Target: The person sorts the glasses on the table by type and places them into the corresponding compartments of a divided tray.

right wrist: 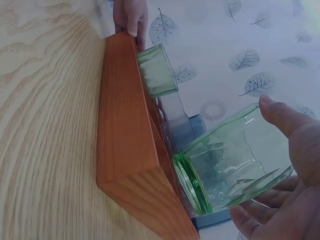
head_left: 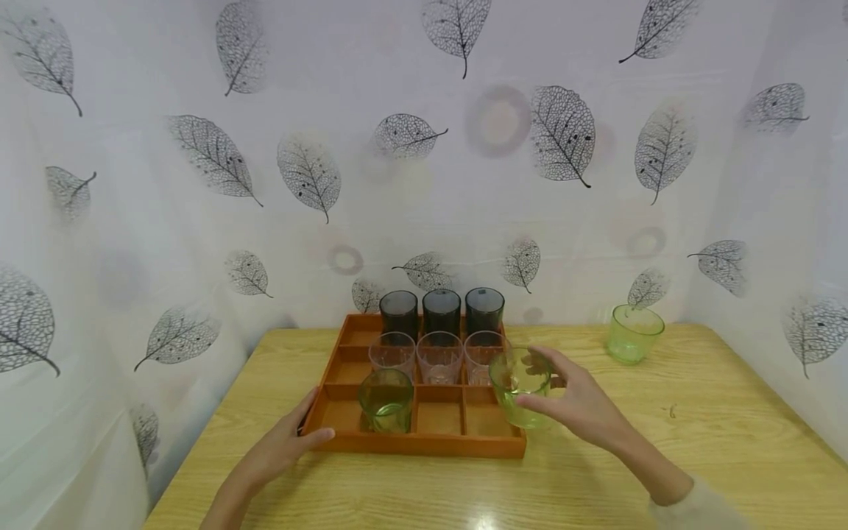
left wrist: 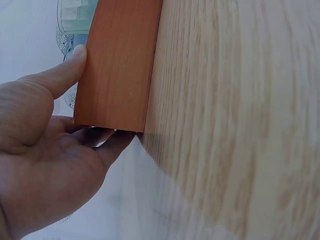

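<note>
An orange wooden tray (head_left: 424,442) (left wrist: 120,65) (right wrist: 125,160) with square compartments sits on a wooden table (head_left: 596,471). My left hand (head_left: 281,445) (left wrist: 45,150) holds its front left corner, thumb on the front wall, fingers round the side. My right hand (head_left: 576,405) (right wrist: 290,165) grips a green glass (head_left: 521,386) (right wrist: 235,160) tilted in the air over the tray's front right corner. Another green glass (head_left: 386,400) (right wrist: 156,70) stands in the front row, second compartment from the left. Three clear glasses (head_left: 439,356) fill the middle row and three dark glasses (head_left: 442,311) the back row.
A third green glass (head_left: 634,333) stands alone on the table at the back right. White curtains with a grey leaf print (head_left: 424,147) close the table in at the back and both sides. Bare tabletop lies in front of and right of the tray.
</note>
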Demonstrator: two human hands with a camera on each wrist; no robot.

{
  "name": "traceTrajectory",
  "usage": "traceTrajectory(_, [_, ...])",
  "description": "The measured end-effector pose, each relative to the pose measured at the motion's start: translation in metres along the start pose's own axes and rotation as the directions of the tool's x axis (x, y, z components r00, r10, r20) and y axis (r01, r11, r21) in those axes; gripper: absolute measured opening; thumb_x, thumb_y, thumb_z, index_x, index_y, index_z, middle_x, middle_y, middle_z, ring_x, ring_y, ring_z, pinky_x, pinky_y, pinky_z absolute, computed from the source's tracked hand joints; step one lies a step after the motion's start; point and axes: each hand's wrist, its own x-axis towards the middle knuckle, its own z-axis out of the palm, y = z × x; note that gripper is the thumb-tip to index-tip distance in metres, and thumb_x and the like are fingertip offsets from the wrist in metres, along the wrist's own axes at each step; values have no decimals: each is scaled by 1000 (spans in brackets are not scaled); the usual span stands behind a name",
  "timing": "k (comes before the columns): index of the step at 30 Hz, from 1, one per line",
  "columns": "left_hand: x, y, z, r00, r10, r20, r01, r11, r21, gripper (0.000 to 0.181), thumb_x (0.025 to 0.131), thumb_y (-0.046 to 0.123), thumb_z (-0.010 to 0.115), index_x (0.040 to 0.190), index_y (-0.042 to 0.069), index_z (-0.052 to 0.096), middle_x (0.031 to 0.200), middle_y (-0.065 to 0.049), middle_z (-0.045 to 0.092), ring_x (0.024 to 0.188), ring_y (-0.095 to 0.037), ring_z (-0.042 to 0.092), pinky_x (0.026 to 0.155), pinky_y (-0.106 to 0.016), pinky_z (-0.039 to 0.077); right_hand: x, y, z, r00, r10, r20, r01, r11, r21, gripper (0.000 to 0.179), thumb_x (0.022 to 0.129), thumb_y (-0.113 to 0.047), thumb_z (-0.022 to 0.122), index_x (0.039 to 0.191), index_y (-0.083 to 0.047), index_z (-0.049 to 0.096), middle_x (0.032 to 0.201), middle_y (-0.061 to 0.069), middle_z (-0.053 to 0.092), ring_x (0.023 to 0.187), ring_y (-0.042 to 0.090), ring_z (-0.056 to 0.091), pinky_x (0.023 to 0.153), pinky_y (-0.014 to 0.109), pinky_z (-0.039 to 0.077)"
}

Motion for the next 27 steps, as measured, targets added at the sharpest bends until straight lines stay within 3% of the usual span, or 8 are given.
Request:
traceTrajectory(8, [-3, 2, 1, 1000, -18, -5, 18, 999, -29, 93, 104, 32, 64, 165, -1, 2, 168, -28, 5, 151, -51, 12, 117, -69, 22, 9, -4, 22, 999, 46, 25, -46, 999, 27, 87, 86, -41, 84, 156, -8, 44, 154, 19, 49, 135, 44, 50, 104, 67, 43])
traceTrajectory(18, [-3, 3, 2, 1000, -22, -5, 22, 998, -50, 92, 104, 31, 64, 165, 0, 1, 169, -28, 4, 151, -52, 14, 117, -68, 23, 23, -17, 49, 998, 42, 53, -48, 992, 118, 84, 85, -38, 87, 154, -10, 47, 144, 16, 57, 126, 37, 58, 97, 54, 53])
traceTrajectory(27, [-2, 3, 2, 1000, -10, -3, 10, 999, -49, 92, 105, 29, 64, 164, -2, 1, 168, -30, 5, 151, -52, 15, 117, -68, 24, 33, -27, 70, 998, 57, 34, -60, 993, 104, 88, 83, -39, 88, 154, -8, 48, 152, 18, 51, 134, 42, 51, 105, 60, 46])
